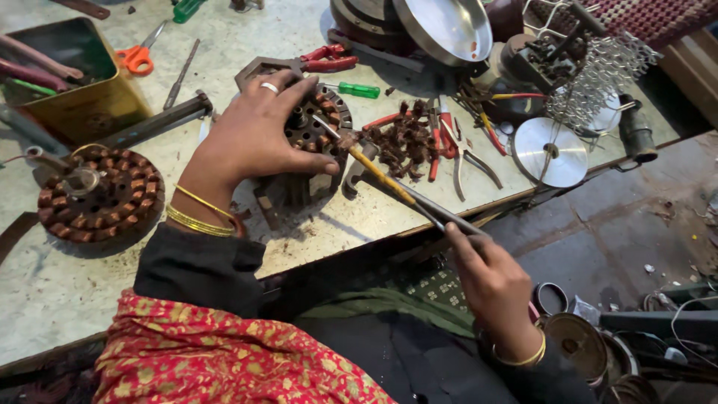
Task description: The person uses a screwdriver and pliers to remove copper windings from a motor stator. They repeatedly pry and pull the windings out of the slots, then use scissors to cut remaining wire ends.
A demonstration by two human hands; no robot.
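Nearest to us, our right hand [495, 288] hangs just past the tabletop's [45, 299] front edge, fingers pinched shut around the near end of a long, thin tool [404, 196] with a dark grip and a yellow-banded shaft. That tool is the line everything turns on: its long axis runs diagonally from our right hand, low and to the right, up and to the left across the tabletop edge, until its tip meets the motor stator [318, 142]. So the stator lies ahead and to the left of the right hand, a tool's length away, while our left hand [258, 135] is the nearer one, already on it. The left hand is spread wide and pressed down over the stator's top and left side, thumb reaching along its near edge, a ring on one finger and gold bangles at the wrist. The stator is a dark, round metal core standing tilted on the tabletop, with a ring of slots around a central hub; some slots show reddish copper winding, and we cannot tell how many are bare. Just right of it lies a loose pile of pulled copper wire scraps [404, 142], beside red-handled pliers [441, 142]. To the far left rests a second wound stator [101, 198], flat and full of copper coils. Farther back sit a yellow metal box [82, 97], orange scissors [137, 56], a green-handled screwdriver [357, 90] and a shiny round pan [445, 28].
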